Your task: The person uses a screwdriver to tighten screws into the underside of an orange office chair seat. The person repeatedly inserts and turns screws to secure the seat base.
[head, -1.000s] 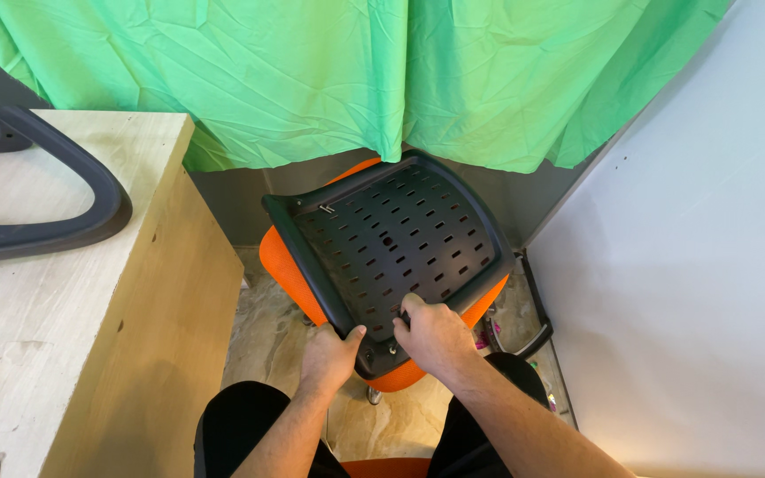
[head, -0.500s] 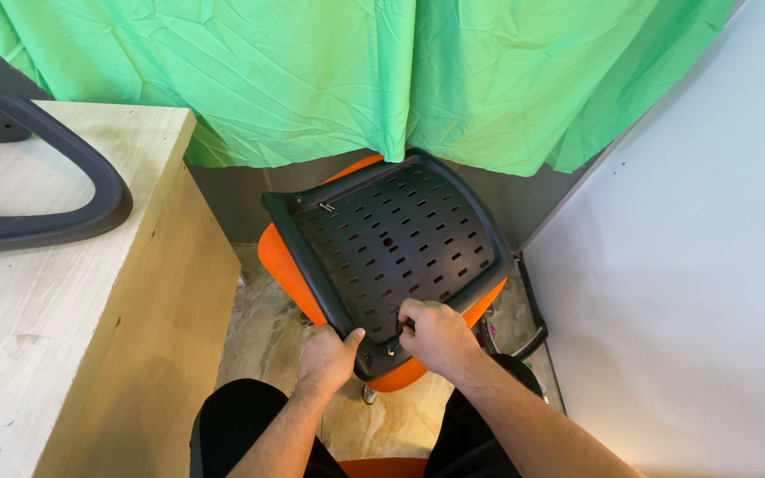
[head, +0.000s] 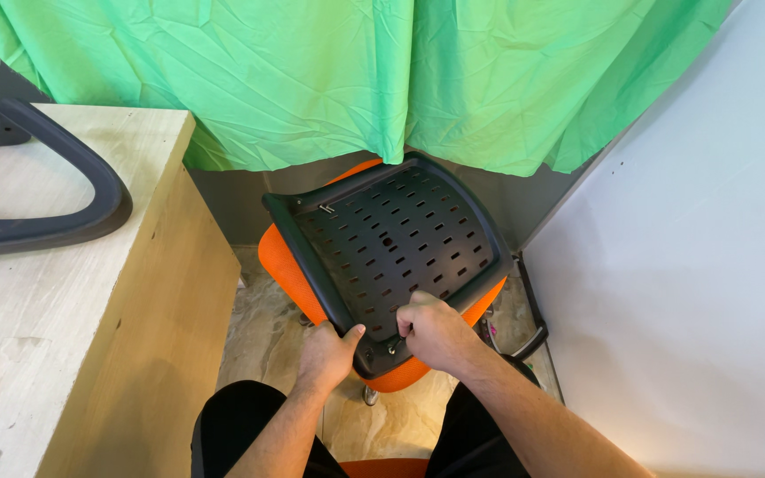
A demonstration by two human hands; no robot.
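Black perforated chair back panel (head: 396,243) lies tilted on top of an orange seat cushion (head: 281,261), slotted face up, its near edge at the person's knees. Left hand (head: 328,354) grips the near-left corner of the panel: thumb on the upper face, fingers (head: 312,335) wrapped over the rim. Right hand (head: 436,332) sits on the near edge just beside the left, fingers curled closed around a small metal tool (head: 393,346) (only its tip shows; kind cannot be told). The tip points down at the panel's lower bracket, between the two hands.

Outward from the fingers: a small metal screw or clip (head: 326,209) sits at the panel's far-left corner. Beyond the right hand, a black armrest piece (head: 533,310) hangs beside the cushion, near the white wall (head: 692,265). Below the hands, black trousers (head: 232,425) and a beige tiled floor (head: 263,327). Left of the left hand stands a light wood desk (head: 64,301) carrying a dark grey curved chair part (head: 90,208). A green cloth (head: 312,80) hangs behind everything.
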